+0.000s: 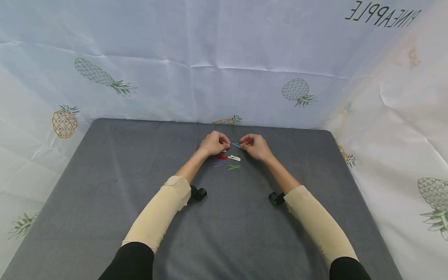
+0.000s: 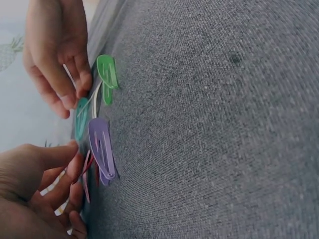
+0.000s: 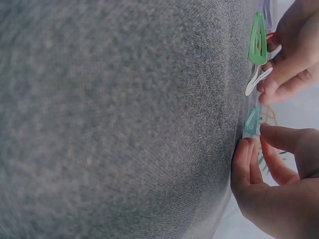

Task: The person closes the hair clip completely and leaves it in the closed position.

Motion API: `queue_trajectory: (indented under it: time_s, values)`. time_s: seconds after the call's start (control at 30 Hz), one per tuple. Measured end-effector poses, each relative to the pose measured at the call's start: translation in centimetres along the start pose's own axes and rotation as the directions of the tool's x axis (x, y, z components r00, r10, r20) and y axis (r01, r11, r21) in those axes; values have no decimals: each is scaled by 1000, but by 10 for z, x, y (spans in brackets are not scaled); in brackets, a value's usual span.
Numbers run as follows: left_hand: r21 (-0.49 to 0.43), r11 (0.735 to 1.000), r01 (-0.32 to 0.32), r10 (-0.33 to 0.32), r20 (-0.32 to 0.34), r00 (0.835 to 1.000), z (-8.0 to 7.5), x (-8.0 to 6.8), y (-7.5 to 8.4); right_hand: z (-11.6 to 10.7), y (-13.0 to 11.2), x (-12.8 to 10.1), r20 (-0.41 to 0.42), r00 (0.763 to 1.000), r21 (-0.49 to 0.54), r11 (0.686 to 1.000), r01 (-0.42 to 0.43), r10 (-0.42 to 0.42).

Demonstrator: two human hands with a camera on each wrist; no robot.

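Observation:
My right hand (image 1: 256,147) pinches one end of a teal hair clip (image 3: 251,121) between thumb and fingertips, low over the cloth. The clip's two arms stand apart. Just left of it, my left hand (image 1: 214,144) has its thumb and fingers loosely bent, with nothing visible between them. Partly covered by the left hand lies a pink hair clip (image 1: 224,151). Nearer to me are a red hair clip (image 1: 222,156), a white hair clip (image 1: 234,158), a purple hair clip (image 2: 101,147) and a green hair clip (image 2: 106,72). The purple and green ones are spread apart.
A dark grey cloth (image 1: 115,186) covers the table. Behind its far edge hangs a pale curtain (image 1: 168,89) printed with pineapples. A black wrist camera (image 1: 198,193) sits on the left forearm and another black camera (image 1: 277,198) on the right.

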State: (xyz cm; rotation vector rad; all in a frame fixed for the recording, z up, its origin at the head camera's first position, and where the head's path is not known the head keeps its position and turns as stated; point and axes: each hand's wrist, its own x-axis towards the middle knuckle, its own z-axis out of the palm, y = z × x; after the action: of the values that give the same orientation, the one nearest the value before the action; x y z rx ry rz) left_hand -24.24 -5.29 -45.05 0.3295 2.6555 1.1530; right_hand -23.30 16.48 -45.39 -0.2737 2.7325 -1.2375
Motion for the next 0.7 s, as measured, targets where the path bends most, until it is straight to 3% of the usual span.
queue_trajectory:
  time_s: [0.7]
  values:
    - [17, 999, 36, -36, 12, 999, 3, 4, 8, 2, -1, 0, 20, 1000, -52, 998, -24, 25]
